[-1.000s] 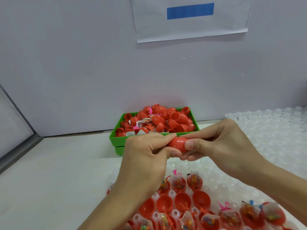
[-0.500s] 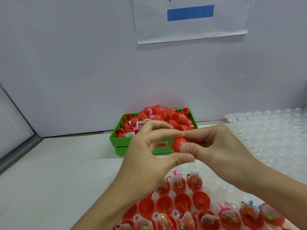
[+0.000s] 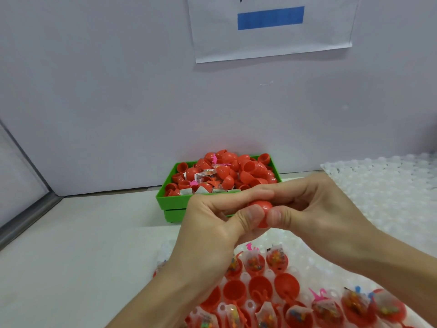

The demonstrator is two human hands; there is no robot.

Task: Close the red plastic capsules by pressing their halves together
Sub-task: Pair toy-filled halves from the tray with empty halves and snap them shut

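Since half a second ago both thumbs have closed onto the red capsule (image 3: 261,210), now pinched between left hand (image 3: 212,223) and right hand (image 3: 316,209); the halves appear pressed together. The capsule is held just in front of the green bin (image 3: 172,202); the filled halves (image 3: 255,263) in the clear tray (image 3: 390,197) beneath remain open, nothing obstructing.

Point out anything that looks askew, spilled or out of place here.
Little stands out. The green bin is heaped above its rim with red capsule halves; none have spilled. Both hands, left hand and right hand, grip one red capsule.
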